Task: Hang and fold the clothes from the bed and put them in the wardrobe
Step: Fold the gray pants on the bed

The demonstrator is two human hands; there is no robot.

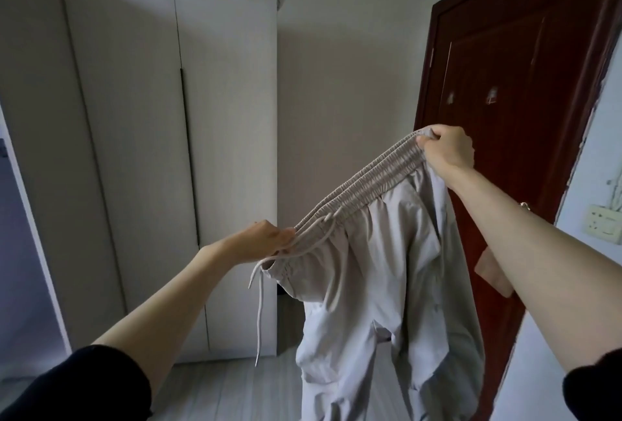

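Note:
I hold up a pair of light beige trousers (387,286) by the elastic waistband, which stretches slanted between my hands. My left hand (262,240) pinches the lower, nearer end of the band, where a drawstring dangles down. At the higher far end, in front of the door, my right hand (446,149) grips the band. The legs hang down crumpled below the frame. The white wardrobe (151,117) stands at the left with its doors closed. The bed is out of view.
A dark red wooden door (511,84) is at the right, with a wall socket (602,227) beside it. Dark items sit on top of the wardrobe. Bare white wall (336,84) fills the gap between wardrobe and door. Grey floor shows below.

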